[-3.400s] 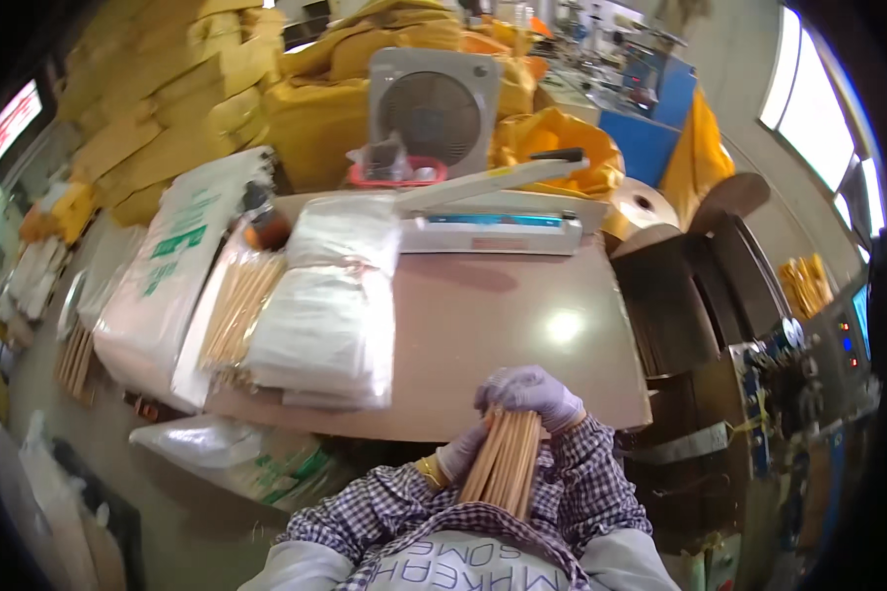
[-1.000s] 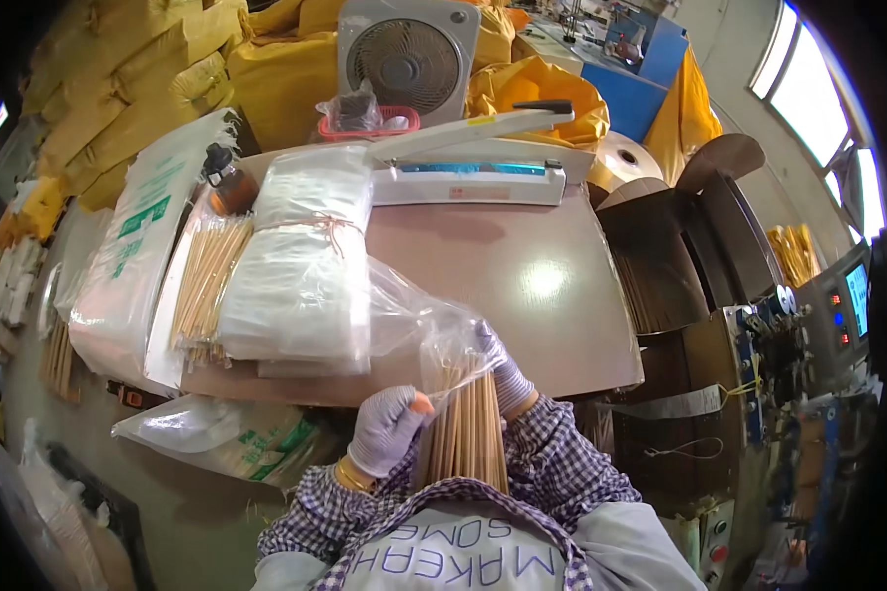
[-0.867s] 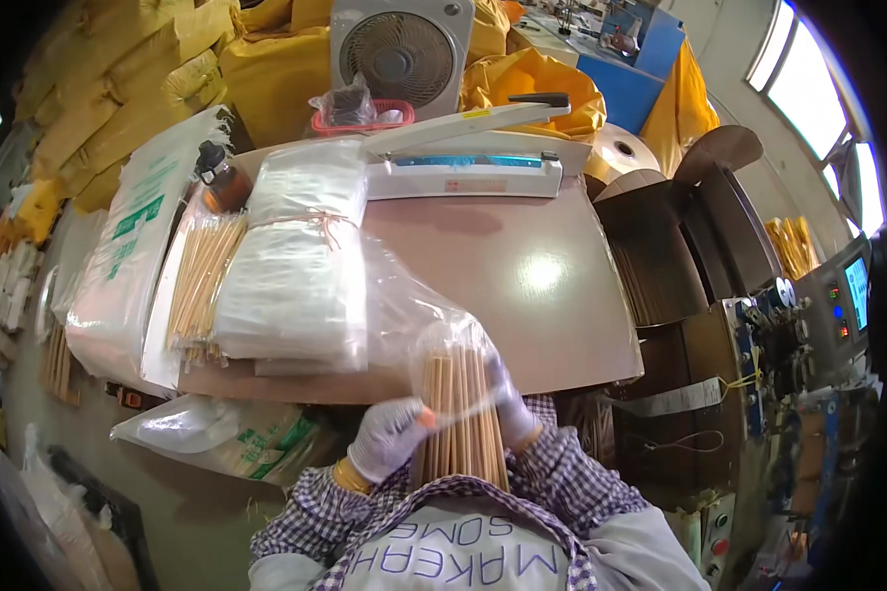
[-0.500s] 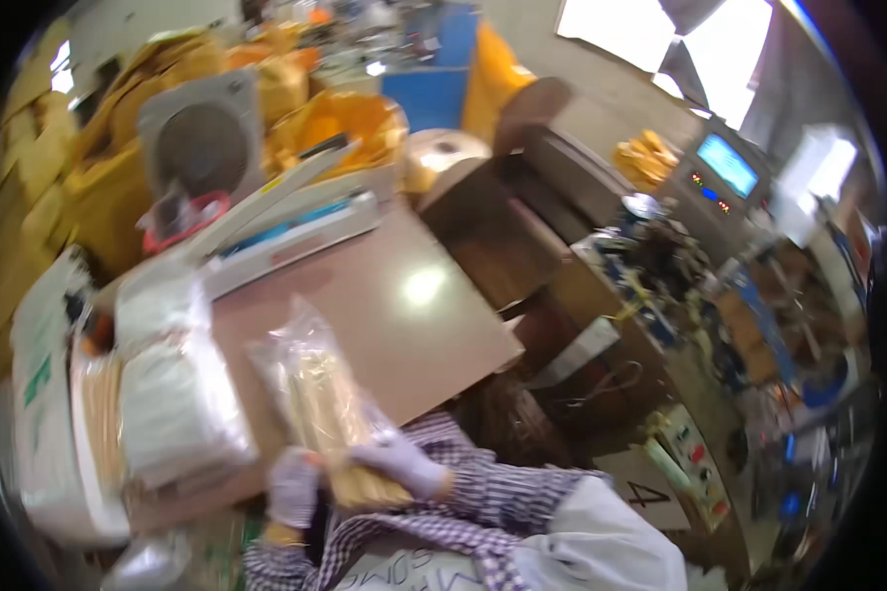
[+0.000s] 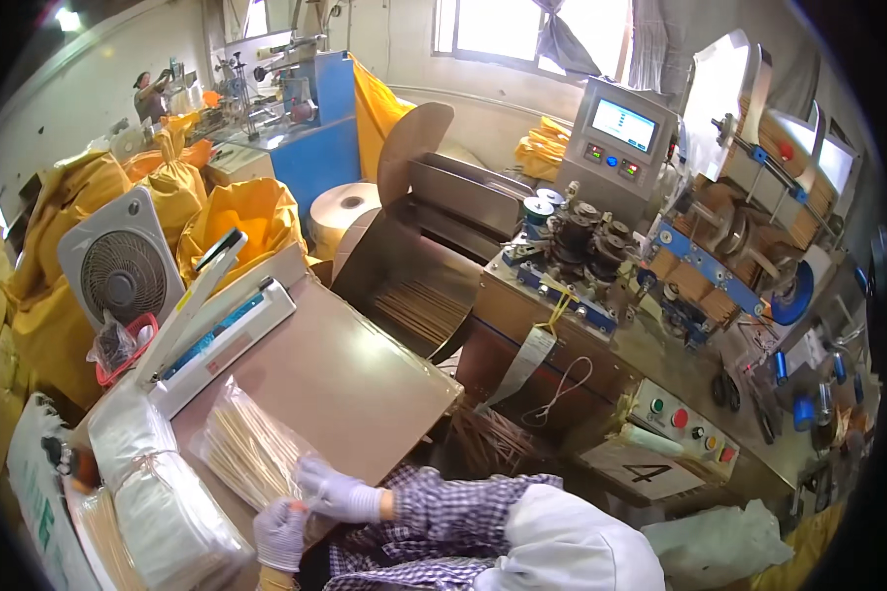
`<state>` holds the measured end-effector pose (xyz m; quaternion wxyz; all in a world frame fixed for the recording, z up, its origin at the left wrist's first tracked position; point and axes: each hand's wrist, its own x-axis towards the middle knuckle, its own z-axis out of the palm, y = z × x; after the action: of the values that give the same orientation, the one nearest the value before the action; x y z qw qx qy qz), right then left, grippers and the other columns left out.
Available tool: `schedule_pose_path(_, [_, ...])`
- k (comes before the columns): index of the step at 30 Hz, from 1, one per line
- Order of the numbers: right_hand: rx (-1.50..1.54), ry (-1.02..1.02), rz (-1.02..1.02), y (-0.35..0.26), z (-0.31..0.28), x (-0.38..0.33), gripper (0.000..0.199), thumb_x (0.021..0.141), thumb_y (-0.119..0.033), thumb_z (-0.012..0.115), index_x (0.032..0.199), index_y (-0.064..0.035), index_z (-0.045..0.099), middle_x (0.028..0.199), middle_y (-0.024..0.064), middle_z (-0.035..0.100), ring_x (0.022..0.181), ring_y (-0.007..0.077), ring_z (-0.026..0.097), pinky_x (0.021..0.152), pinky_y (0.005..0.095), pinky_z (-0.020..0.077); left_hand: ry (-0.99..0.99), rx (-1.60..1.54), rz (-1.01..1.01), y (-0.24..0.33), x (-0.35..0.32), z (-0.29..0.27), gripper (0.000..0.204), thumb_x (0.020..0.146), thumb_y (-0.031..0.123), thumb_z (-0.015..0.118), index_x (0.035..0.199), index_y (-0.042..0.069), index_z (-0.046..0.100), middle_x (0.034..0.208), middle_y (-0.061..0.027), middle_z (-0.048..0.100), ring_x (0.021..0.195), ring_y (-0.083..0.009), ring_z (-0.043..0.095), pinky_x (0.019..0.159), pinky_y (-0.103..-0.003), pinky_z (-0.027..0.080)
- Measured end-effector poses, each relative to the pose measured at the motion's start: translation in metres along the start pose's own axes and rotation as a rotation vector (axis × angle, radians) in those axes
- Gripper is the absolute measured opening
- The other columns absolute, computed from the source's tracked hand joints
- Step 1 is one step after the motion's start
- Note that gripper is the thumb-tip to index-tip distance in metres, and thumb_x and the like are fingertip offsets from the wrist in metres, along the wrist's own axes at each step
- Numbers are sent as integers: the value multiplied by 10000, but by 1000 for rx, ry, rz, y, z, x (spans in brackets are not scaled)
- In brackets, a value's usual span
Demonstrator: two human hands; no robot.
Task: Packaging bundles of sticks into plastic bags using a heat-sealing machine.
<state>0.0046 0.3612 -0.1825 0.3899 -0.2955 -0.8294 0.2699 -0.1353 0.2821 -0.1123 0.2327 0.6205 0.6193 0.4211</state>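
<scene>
A clear plastic bag filled with thin wooden sticks [image 5: 246, 448] lies on the brown table [image 5: 355, 379] in front of me. My left hand [image 5: 281, 532], in a white glove, holds the bag's near end. Gloved as well, my right hand [image 5: 335, 490] pinches the same end beside it. A stack of clear empty bags [image 5: 153, 492] lies just to the left, with loose sticks [image 5: 103, 537] beside it.
A white heat sealer [image 5: 217, 325] with its arm raised stands at the table's back, next to a small fan [image 5: 118, 271]. Yellow sacks [image 5: 237, 217] pile up behind. A metal chute with sticks [image 5: 424, 295] and a packing machine with screen [image 5: 621, 128] stand on the right.
The sticks went from my bare grip into the clear bag, which now lies flat on the table. My view has swung right toward the machines.
</scene>
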Motion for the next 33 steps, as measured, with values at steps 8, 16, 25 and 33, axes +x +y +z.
schedule_pose_path(8, [24, 21, 312, 45, -113, 51, 309, 830, -333, 581, 1030, -98, 607, 1115, 133, 576, 1005, 273, 559, 877, 370, 445, 55, 36, 137, -7, 66, 4, 186, 777, 219, 657, 809, 37, 639, 775, -96, 595, 748, -196, 574, 681, -299, 440])
schedule_pose_path(16, [-914, 192, 721, 190, -161, 72, 642, 766, -489, 556, 1265, -106, 432, 1357, 126, 348, 1249, 313, 312, 989, 505, 259, 6, 713, 106, -66, 100, 71, 323, 705, 383, 621, 908, 138, 676, 1130, -59, 563, 1197, -299, 392, 1051, -489, 201])
schedule_pose_path(25, [-867, 341, 927, 230, -168, 46, 630, 802, -496, 500, 1264, -80, 402, 1302, 123, 401, 1202, 283, 359, 965, 472, 272, 0, 713, 69, -60, 96, 67, 313, 695, 363, 634, 920, 148, 673, 1145, -47, 556, 1217, -285, 375, 1057, -471, 186])
schedule_pose_path(33, [-922, 234, 884, 224, -172, 51, 620, 831, -476, 483, 1293, -71, 400, 1350, 124, 378, 1237, 293, 330, 1016, 470, 230, -15, 700, 61, -56, 101, 68, 317, 709, 368, 635, 929, 143, 664, 1142, -49, 556, 1225, -288, 369, 1069, -479, 162])
